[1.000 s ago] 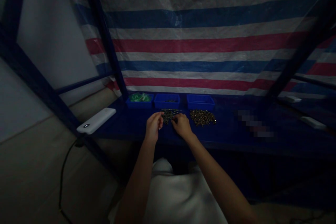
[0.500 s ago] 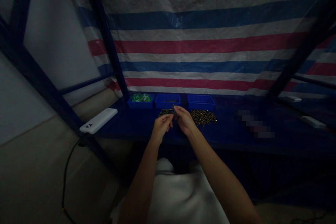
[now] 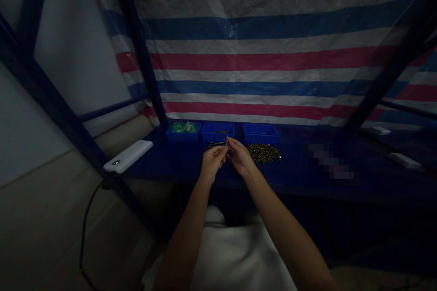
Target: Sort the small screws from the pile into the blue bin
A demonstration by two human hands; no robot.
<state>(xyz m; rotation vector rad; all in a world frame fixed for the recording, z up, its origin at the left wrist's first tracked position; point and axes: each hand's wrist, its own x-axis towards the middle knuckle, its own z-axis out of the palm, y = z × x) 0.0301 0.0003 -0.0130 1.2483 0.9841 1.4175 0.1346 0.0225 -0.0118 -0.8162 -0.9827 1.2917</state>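
Observation:
My left hand (image 3: 212, 162) and my right hand (image 3: 241, 156) meet over the front of the blue table. Between their fingertips stands a slim metal pin (image 3: 227, 140), upright, with a brass tint near its top. The left thumb and fingers pinch it low; the right fingers close around its upper part. Its exact kind is too small to tell. Just behind the left hand lies a bunch of thin metal rods (image 3: 215, 144), partly covered by the fingers. Right of my right hand is a heap of small brass-coloured metal parts (image 3: 263, 153).
Three blue bins stand along the back: a left bin (image 3: 183, 136) with green-and-white pieces, a middle bin (image 3: 218, 136) with some small parts, and a right bin (image 3: 261, 138). A white power bank (image 3: 129, 156) lies at the left edge. Blue frame posts (image 3: 146, 68) rise beside the striped sheet (image 3: 239, 61).
The pin now stands more upright between the fingertips. My left hand has moved slightly right, closer to my right hand, which has stayed nearly in place.

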